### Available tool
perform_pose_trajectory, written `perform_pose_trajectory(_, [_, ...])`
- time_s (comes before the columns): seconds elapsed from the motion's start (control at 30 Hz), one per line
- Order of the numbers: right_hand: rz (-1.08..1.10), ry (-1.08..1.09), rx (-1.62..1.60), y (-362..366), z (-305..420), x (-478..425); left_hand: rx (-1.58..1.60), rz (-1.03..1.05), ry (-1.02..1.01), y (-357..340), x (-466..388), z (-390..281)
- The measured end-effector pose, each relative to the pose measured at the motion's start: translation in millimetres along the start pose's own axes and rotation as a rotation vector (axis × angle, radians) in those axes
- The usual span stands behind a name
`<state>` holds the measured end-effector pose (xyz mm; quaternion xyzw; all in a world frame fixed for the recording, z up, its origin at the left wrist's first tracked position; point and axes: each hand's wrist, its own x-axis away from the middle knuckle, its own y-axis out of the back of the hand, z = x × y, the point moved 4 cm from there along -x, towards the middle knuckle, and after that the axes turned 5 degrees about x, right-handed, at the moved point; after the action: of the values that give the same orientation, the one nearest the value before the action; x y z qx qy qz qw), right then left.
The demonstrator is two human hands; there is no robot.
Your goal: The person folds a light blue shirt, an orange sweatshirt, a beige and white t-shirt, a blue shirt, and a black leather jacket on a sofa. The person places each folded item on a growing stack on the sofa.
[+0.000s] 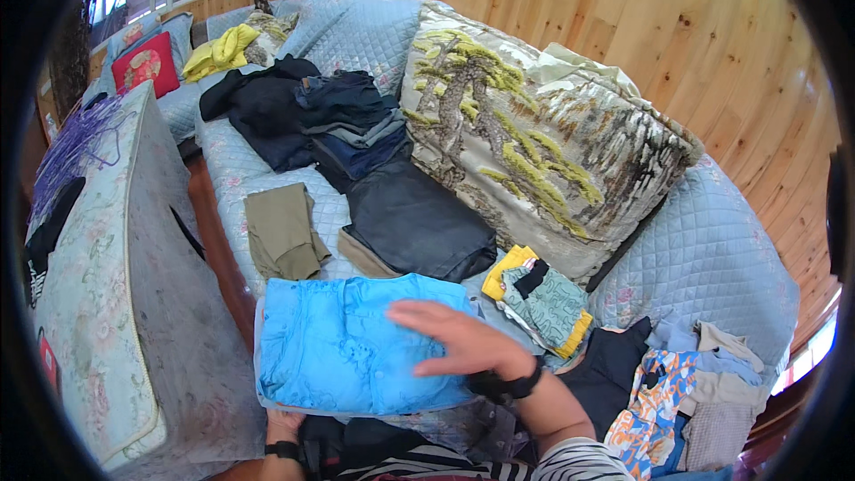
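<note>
A folded bright blue garment point(314, 347) lies on top of a flat stack right in front of me. My right hand point(461, 341) is over its right half with fingers spread, slightly blurred; whether it touches the cloth I cannot tell. At the stack's near left corner is my left hand point(286, 419), its fingers mostly hidden beneath, supporting the stack. Beyond lie a folded olive garment point(280, 227) and dark folded trousers point(417, 214). A green and yellow folded garment pile point(544, 297) sits to the right of the stack.
A quilted blue sofa cover point(708, 240) spans the sofa, with a large tree-patterned cushion point(521, 127) against the back. Dark clothes point(267, 107) are heaped at the far left. More clothes, including an orange-blue printed garment point(651, 401), lie at right. A cloth-covered table point(93, 321) stands left.
</note>
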<state>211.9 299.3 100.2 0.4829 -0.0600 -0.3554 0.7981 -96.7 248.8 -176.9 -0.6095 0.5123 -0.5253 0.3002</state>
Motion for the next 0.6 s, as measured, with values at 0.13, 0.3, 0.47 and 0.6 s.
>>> perform_pose_trajectory(0.13, [-0.286,-0.142,0.129,58.2,-56.2,22.0,-0.006,-0.026,-0.039,2.7,10.7,-5.4])
perform_pose_trajectory(0.3, [0.074,-0.296,0.964,17.1,-206.7,24.7,-0.014,-0.004,-0.041,-5.0,-7.5,-5.8])
perform_pose_trajectory(0.47, [0.297,-0.202,1.142,-40.9,-249.2,-8.6,-0.010,-0.025,-0.067,-1.4,-7.0,-6.6])
perform_pose_trajectory(0.6, [0.068,0.002,1.040,-34.2,-272.3,1.6,-0.005,-0.041,-0.076,-5.2,-4.9,-6.1])
